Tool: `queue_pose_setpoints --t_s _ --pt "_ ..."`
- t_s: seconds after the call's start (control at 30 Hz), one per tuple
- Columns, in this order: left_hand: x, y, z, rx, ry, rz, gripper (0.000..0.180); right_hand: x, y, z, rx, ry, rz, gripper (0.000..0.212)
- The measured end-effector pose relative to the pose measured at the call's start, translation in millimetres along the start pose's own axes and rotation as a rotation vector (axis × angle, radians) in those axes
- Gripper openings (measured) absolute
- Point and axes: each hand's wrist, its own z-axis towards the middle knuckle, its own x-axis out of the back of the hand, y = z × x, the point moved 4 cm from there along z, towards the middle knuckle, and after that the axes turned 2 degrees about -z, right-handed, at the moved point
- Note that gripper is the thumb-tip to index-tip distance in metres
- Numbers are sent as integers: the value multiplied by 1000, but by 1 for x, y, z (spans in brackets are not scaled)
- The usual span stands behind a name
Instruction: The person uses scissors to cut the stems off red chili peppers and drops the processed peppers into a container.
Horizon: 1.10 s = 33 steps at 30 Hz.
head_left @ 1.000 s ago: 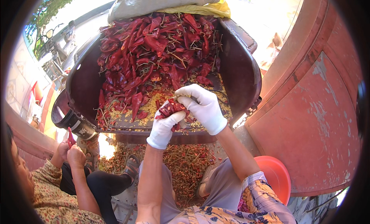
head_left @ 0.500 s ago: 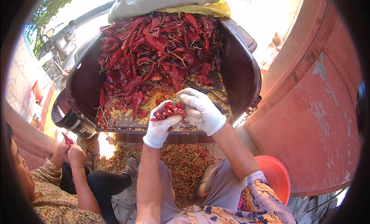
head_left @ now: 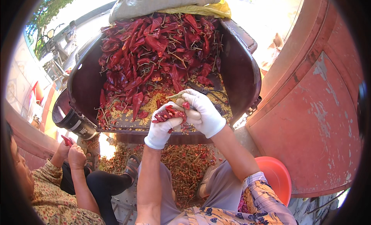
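Note:
In front of the bin's near edge, my left hand (head_left: 157,134), in a white glove, is closed around a bunch of torn dried red chili peppers (head_left: 168,114). My right hand (head_left: 206,116), gloved too, meets it from the right, its fingers pinching a pale chili stem (head_left: 174,96) with a scrap of red at its base. Beyond both hands, a heap of dried red chilies (head_left: 154,45) with stems on fills the back of a dark metal bin (head_left: 242,66). Yellow seeds (head_left: 158,96) are scattered over its floor.
A dark tool with looped handles (head_left: 218,96) lies among the seeds. At left, a person (head_left: 77,157) holds a red chili. A black cylinder (head_left: 79,124) stands by the bin. Stems litter the ground (head_left: 189,167). A red basin (head_left: 274,176) and red metal panel (head_left: 305,124) are at right.
The stem in my right hand has swung to point left and sits apart from the chilies in my left hand. Both hands have barely shifted.

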Motion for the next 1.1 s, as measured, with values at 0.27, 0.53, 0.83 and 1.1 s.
queue_pose_setpoints --t_s 0.27,0.53,0.83,1.1 --pt "5 -18 12 -49 90 -345 21 4 -42 -11 398 232 -42 18" --pt "-162 -96 13 143 -235 -289 24 -141 6 -91 394 -183 -533 35" --pt "-213 -173 -41 557 -317 -206 24 -171 55 -129 597 -447 -603 22" --pt "-251 -224 -112 403 -1275 627 107 -156 66 -144 435 -449 -563 30"
